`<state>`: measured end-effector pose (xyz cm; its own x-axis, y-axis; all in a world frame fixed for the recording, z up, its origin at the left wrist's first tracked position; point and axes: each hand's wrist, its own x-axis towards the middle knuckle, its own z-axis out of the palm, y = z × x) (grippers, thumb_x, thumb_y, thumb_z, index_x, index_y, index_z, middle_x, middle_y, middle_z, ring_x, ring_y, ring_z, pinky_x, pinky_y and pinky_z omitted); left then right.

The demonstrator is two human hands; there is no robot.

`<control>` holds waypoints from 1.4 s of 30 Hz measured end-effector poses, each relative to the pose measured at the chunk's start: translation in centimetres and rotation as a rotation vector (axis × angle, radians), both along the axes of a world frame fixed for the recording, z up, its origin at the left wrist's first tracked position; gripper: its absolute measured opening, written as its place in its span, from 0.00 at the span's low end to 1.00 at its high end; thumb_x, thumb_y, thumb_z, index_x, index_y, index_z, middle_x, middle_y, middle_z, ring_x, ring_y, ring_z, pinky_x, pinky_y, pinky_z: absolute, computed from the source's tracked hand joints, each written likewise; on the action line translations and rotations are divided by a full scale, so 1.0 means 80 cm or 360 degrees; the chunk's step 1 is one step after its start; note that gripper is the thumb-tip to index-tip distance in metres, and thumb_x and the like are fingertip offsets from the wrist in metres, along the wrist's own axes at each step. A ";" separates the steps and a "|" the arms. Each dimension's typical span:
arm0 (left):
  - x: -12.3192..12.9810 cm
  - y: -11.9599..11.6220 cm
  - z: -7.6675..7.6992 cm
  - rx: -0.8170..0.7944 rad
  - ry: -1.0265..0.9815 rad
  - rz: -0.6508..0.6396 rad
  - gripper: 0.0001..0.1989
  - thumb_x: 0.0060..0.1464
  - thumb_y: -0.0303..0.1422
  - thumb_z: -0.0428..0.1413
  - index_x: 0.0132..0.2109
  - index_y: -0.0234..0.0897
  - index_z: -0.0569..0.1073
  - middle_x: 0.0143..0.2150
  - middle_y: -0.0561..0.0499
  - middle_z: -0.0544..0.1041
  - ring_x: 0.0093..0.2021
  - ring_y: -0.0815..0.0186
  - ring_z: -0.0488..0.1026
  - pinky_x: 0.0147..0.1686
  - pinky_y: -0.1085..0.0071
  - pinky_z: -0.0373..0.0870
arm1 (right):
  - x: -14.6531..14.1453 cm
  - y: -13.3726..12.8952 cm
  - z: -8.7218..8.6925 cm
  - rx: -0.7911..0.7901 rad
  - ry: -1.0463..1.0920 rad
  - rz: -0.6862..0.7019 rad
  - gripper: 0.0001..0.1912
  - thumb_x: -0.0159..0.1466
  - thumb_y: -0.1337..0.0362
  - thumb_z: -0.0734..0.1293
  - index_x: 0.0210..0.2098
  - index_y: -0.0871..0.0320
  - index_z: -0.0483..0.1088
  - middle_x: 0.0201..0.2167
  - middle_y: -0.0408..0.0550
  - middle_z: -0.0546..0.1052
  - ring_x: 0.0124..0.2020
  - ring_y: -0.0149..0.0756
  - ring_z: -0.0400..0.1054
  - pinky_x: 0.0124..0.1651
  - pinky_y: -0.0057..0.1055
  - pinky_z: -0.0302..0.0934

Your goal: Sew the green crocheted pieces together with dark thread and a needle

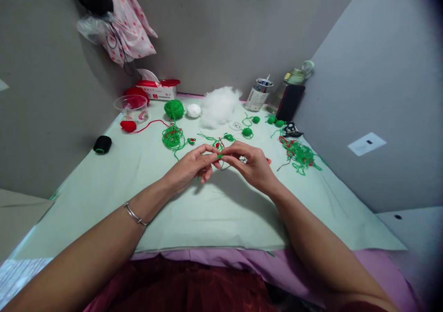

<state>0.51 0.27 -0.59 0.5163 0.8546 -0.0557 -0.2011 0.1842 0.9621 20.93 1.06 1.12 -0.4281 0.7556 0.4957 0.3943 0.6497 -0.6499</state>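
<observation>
Pinching green piece (219,156), left grip (192,163) near right grip (252,162), white stuffing (220,106) beyond

head view | worn on the person's head, above the table (214,224) at its 6 o'clock edge | faces 12 o'clock, tilted down | near: left hand (192,165), right hand (254,166), just below centre | farther: grey wall (214,35) at 12 o'clock

Over a pale green cloth-covered table (214,219), a person's bare left hand (189,168) and bare right hand (252,164) meet, pinching a small green piece (220,156) between them. Beyond sit a round green yarn ball (174,109) and fluffy white stuffing (220,106); tangled green-and-red yarn (300,157) lies at right.
</observation>
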 end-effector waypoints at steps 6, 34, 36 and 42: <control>0.005 0.001 -0.009 0.0150 0.0040 0.0117 0.12 0.60 0.41 0.59 0.42 0.37 0.71 0.35 0.53 0.76 0.22 0.76 0.68 0.19 0.77 0.64 | 0.004 0.001 0.004 -0.0360 0.0012 -0.0062 0.10 0.69 0.61 0.66 0.43 0.59 0.77 0.34 0.47 0.77 0.30 0.29 0.65 0.33 0.28 0.59; 0.003 0.006 -0.010 0.0145 0.0135 0.0381 0.13 0.54 0.40 0.64 0.38 0.35 0.73 0.32 0.53 0.75 0.21 0.76 0.68 0.20 0.76 0.67 | 0.012 -0.009 0.011 0.0311 -0.0520 -0.0215 0.10 0.70 0.68 0.64 0.34 0.57 0.76 0.28 0.45 0.69 0.29 0.31 0.62 0.34 0.29 0.55; 0.003 0.005 -0.011 0.0179 0.0157 0.0365 0.13 0.56 0.40 0.63 0.39 0.34 0.74 0.34 0.52 0.75 0.22 0.75 0.70 0.21 0.75 0.69 | 0.012 -0.009 0.011 0.0310 -0.0544 -0.0210 0.10 0.70 0.68 0.64 0.34 0.57 0.75 0.28 0.45 0.69 0.30 0.32 0.62 0.35 0.29 0.55; 0.002 0.005 -0.012 0.0213 0.0183 0.0303 0.12 0.58 0.39 0.61 0.41 0.34 0.76 0.37 0.49 0.77 0.24 0.74 0.71 0.23 0.75 0.71 | 0.014 -0.007 0.012 0.0211 -0.0492 -0.0177 0.08 0.68 0.69 0.65 0.35 0.58 0.76 0.28 0.45 0.69 0.30 0.31 0.63 0.34 0.29 0.55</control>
<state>0.66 0.67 -1.55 0.3420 0.9396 0.0157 -0.1082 0.0228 0.9939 22.04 0.46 2.07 -0.4919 0.7439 0.4525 0.6322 0.6625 -0.4018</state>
